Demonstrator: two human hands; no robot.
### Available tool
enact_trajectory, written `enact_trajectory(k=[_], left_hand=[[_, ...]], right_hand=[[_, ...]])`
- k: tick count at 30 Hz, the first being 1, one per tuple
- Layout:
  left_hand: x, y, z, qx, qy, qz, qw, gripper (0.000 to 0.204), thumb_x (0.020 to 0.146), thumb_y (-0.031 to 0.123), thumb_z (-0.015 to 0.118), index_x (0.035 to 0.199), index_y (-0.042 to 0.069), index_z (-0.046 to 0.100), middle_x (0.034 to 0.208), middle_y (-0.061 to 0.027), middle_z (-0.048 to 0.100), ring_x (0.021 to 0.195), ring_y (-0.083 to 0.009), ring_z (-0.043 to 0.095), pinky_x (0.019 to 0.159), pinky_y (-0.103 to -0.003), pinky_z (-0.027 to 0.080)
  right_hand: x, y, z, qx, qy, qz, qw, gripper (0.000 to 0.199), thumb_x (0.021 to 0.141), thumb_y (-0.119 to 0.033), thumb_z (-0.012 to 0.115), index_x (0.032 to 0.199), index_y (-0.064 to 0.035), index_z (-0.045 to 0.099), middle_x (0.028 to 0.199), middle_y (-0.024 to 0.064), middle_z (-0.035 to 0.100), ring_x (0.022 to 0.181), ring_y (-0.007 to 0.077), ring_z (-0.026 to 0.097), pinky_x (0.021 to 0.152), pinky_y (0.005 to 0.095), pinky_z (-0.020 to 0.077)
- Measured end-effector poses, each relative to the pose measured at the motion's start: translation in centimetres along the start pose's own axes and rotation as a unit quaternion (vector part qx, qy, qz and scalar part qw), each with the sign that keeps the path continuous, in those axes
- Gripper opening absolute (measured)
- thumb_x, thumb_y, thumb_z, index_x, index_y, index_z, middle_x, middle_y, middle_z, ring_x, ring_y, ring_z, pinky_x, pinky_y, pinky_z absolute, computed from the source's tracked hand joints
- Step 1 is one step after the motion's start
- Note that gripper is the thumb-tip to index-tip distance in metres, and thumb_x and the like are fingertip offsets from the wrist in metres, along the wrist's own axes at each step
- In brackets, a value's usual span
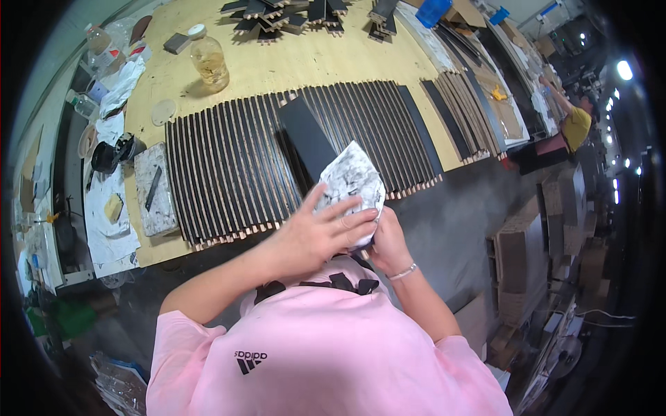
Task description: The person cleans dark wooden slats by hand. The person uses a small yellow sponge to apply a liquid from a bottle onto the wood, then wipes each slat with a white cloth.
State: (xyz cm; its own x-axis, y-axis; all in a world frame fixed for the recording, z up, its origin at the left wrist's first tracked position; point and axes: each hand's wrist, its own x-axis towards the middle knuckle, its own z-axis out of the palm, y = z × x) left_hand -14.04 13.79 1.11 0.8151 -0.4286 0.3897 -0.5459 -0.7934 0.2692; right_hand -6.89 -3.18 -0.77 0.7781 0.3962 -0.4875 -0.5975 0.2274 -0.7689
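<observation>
My left hand (pixel 320 234) is closed over a white cloth (pixel 352 173) smeared with black, its fingers lying across it. Under the cloth a flat black board (pixel 305 130) slants up and leftward over the row of dark strips. At the board's near end, close to my chest, my right hand (pixel 390 243) grips it from the right side. Cloth and left hand hide most of those right fingers. Just beyond both hands, many narrow black boards with pale wooden ends (pixel 229 166) stand side by side along the table edge.
A capped bottle of amber liquid (pixel 209 64) stands on the pale tabletop (pixel 270 66). Loose black pieces (pixel 267 21) are piled at the far side. A stained white block (pixel 155 194) sits left of the row. More boards (pixel 461 114) lie right; another person (pixel 577 128) works beyond.
</observation>
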Motion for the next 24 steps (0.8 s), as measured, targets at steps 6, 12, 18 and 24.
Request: enact_trajectory(k=[6,12,18,24], left_hand=[[-1.9,-11.1,-1.5,0.089,0.114,-0.110,0.983,0.063,0.071,0.008,0.075,0.132,0.012,0.058,0.137,-0.0089,0.057,0.128,-0.0284,0.053,0.113,-0.051,0.033],[-5.2,-12.7,-3.4,-0.474,0.358,-0.427,0.682,0.027,0.091,-0.004,0.054,0.117,-0.006,0.062,0.103,-0.0142,0.070,0.088,-0.0193,0.071,0.076,-0.033,0.060],[0.7,-3.3,1.2,-0.667,0.184,-0.383,0.612,0.040,0.081,0.017,0.079,0.113,0.002,0.061,0.096,-0.0028,0.067,0.082,-0.0104,0.063,0.070,-0.026,0.053],[0.2,-2.2,-0.6,-0.630,0.186,-0.351,0.667,0.019,0.080,0.000,0.074,0.098,0.000,0.067,0.089,-0.0033,0.070,0.081,-0.0094,0.065,0.073,-0.026,0.053]], right_hand=[[-3.4,-2.4,-2.0,-0.076,-0.170,0.050,0.981,0.047,0.105,-0.038,0.040,0.105,0.0051,0.058,0.078,0.0212,0.067,0.053,0.0221,0.064,0.049,0.0313,0.0548],[-4.6,-1.6,-2.4,-0.008,-0.139,0.051,0.989,0.048,0.105,-0.040,0.038,0.105,0.0047,0.057,0.079,0.0219,0.067,0.054,0.0231,0.065,0.050,0.0326,0.0549],[-2.9,1.1,0.4,-0.109,-0.132,-0.022,0.985,0.057,0.105,-0.048,0.029,0.110,0.0024,0.057,0.086,0.0162,0.067,0.062,0.0219,0.068,0.056,0.0320,0.0561],[-1.8,-0.5,0.6,-0.249,-0.013,-0.142,0.958,0.019,0.093,-0.013,0.063,0.084,0.0033,0.068,0.073,-0.0007,0.063,0.072,0.0067,0.058,0.068,0.0227,0.0455]])
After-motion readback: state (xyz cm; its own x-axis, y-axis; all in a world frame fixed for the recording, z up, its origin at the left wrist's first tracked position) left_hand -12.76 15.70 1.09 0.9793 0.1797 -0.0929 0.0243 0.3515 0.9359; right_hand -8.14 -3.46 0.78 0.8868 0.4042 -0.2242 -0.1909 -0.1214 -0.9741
